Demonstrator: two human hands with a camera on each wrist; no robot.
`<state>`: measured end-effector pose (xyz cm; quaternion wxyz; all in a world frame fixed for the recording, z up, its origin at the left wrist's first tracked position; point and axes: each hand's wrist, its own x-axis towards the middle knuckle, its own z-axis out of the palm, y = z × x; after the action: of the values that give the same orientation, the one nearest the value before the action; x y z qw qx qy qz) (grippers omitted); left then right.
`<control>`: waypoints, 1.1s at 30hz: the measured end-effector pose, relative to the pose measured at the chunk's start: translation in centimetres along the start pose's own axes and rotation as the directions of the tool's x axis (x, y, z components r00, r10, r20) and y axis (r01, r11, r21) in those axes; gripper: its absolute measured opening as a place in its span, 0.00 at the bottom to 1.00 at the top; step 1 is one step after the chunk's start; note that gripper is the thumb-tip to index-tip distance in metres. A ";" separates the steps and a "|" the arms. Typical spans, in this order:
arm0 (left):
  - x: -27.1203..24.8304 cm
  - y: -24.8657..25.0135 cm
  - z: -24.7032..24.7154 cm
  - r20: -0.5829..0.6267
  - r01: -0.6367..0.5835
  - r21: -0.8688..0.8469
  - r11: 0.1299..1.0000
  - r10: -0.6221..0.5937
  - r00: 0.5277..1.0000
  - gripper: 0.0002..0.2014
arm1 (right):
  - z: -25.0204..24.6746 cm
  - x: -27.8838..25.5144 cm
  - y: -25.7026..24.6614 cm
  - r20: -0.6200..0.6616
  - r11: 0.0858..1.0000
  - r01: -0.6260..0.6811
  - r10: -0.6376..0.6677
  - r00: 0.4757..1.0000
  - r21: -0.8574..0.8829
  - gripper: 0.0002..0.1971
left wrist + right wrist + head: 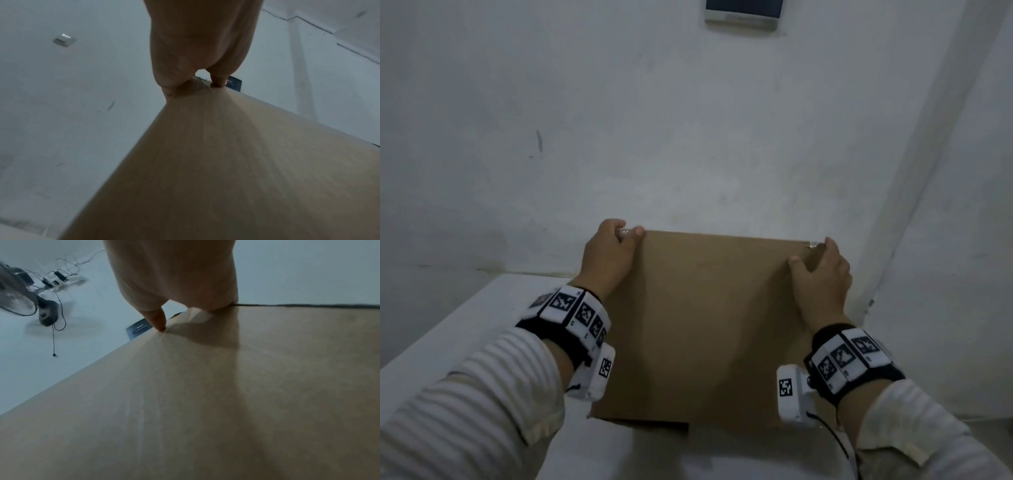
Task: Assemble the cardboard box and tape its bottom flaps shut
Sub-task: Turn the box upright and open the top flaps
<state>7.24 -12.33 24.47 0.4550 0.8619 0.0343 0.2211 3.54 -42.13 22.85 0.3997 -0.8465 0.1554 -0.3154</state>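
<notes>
A brown cardboard box (709, 325) stands on the white table (448, 342), its broad plain face turned toward me. My left hand (613, 246) grips its top left corner, thumb on the front and fingers curled over the upper edge. My right hand (820, 267) grips the top right corner, thumb pressed on the front face and fingers wrapped round the side. A bit of shiny clear tape (813, 244) shows at that corner, and another glint by the left thumb. The wrist views show the box face (246, 162) (205, 402) under each hand (193, 86) (185, 318).
A grey-white wall rises right behind the box, with a dark panel (743, 10) high on it and a pillar (928, 171) at the right. In the right wrist view, a fan (18, 301) and a power strip with cables (59, 280) are visible.
</notes>
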 end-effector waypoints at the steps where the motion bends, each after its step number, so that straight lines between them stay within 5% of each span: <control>1: 0.8 0.3 0.1 0.027 -0.003 0.025 1.000 0.002 1.000 0.26 | 0.0 0.6 0.0 0.038 0.999 0.008 -0.006 0.999 -0.038 0.35; 9: 2.5 -0.9 2.7 0.174 -0.115 0.177 0.978 0.084 0.981 0.32 | 1.8 3.5 1.6 0.273 0.931 0.202 -0.118 0.955 -0.305 0.36; 16: 0.6 -3.5 4.1 0.293 0.015 0.275 0.961 -0.098 0.951 0.33 | 3.0 1.4 4.7 0.392 0.901 0.107 0.074 0.917 -0.421 0.34; 29: -1.9 -2.4 2.2 0.316 0.039 0.337 0.941 -0.153 0.936 0.34 | 1.4 0.0 4.3 0.295 0.897 0.045 0.098 0.951 -0.441 0.30; 33: -2.1 -1.0 1.8 0.278 0.003 0.370 0.929 -0.114 0.954 0.27 | 0.8 1.7 3.6 0.269 0.854 0.021 0.141 0.953 -0.521 0.30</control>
<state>6.25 -13.69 22.10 0.2934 0.9532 0.0327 0.0661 5.34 -44.79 20.37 0.1859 -0.9550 0.1989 -0.1181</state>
